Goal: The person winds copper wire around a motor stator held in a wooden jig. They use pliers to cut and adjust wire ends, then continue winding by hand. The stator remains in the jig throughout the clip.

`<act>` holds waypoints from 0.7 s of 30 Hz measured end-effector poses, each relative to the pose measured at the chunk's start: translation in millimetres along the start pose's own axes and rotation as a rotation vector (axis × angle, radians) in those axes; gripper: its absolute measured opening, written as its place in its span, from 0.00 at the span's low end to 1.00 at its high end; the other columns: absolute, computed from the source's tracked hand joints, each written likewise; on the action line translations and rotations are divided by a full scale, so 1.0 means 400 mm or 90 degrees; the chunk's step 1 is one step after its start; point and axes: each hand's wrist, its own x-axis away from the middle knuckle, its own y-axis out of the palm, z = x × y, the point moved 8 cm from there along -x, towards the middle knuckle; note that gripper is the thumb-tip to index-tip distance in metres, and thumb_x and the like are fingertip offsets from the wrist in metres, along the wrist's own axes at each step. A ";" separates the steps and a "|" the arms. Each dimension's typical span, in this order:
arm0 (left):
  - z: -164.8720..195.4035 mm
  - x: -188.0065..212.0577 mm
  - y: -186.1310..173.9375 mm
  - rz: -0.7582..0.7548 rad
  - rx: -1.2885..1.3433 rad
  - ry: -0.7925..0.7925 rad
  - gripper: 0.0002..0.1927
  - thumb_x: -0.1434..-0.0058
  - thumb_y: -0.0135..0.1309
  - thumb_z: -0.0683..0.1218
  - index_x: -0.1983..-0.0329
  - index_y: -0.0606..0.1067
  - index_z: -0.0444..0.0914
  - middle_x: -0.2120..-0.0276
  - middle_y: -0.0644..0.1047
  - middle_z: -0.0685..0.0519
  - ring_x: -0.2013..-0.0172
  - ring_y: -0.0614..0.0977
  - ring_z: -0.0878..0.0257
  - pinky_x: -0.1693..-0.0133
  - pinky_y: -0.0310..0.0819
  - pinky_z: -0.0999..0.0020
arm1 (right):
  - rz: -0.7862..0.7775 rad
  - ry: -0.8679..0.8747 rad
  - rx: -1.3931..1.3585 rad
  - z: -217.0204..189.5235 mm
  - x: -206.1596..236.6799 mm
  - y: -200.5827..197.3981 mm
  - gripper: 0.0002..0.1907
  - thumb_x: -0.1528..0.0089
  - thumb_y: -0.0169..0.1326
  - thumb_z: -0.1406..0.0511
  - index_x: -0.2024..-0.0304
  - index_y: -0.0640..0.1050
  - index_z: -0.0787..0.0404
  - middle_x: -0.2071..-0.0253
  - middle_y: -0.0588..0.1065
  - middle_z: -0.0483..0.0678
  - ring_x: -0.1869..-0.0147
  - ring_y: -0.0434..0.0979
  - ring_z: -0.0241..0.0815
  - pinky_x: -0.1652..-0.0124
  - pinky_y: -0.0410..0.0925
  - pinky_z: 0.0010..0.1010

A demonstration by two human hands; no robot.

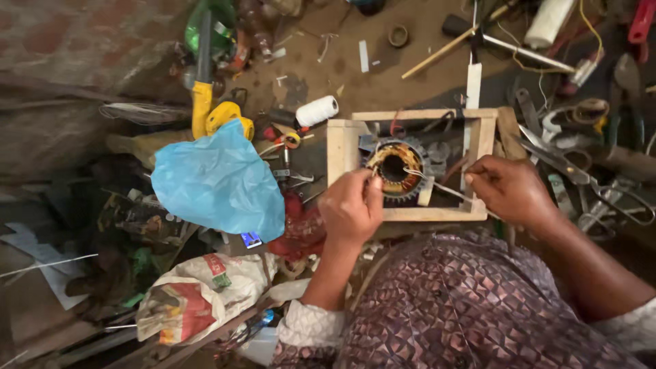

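Wooden frame (339, 154) sits on tool-littered dirt floor (342, 82) beside brick wall (89, 41).

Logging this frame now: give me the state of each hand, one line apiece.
Left hand: closed, fingertips pinching at the edge of the round copper-wound stator.
Right hand: closed, pinching a thin white strip that reaches toward the stator.
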 end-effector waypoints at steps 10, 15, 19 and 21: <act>-0.051 -0.004 -0.015 0.031 -0.063 0.011 0.14 0.34 0.57 0.49 0.52 0.75 0.35 0.63 0.79 0.45 0.63 0.82 0.45 0.62 0.76 0.52 | -0.084 0.041 0.089 -0.019 -0.086 0.051 0.12 0.36 0.57 0.60 0.58 0.82 0.62 0.74 0.80 0.52 0.71 0.79 0.45 0.68 0.71 0.38; -0.071 0.002 -0.030 0.044 -0.007 -0.010 0.14 0.34 0.56 0.50 0.51 0.74 0.36 0.62 0.79 0.46 0.62 0.83 0.46 0.60 0.77 0.54 | -0.133 0.074 0.006 0.037 -0.122 0.087 0.11 0.38 0.58 0.62 0.61 0.81 0.65 0.74 0.82 0.51 0.69 0.83 0.41 0.68 0.72 0.36; -0.079 0.005 -0.034 0.042 0.007 -0.017 0.14 0.35 0.57 0.49 0.52 0.75 0.37 0.63 0.80 0.47 0.63 0.83 0.47 0.62 0.76 0.53 | -0.120 0.091 -0.030 0.054 -0.140 0.097 0.10 0.38 0.58 0.63 0.65 0.81 0.66 0.76 0.79 0.50 0.73 0.77 0.38 0.71 0.69 0.33; -0.086 0.005 -0.036 0.038 0.028 -0.027 0.14 0.36 0.57 0.49 0.52 0.75 0.37 0.64 0.80 0.47 0.64 0.82 0.47 0.62 0.76 0.53 | -0.106 0.131 -0.020 0.057 -0.138 0.097 0.11 0.37 0.59 0.63 0.68 0.81 0.66 0.77 0.78 0.50 0.76 0.71 0.37 0.73 0.65 0.33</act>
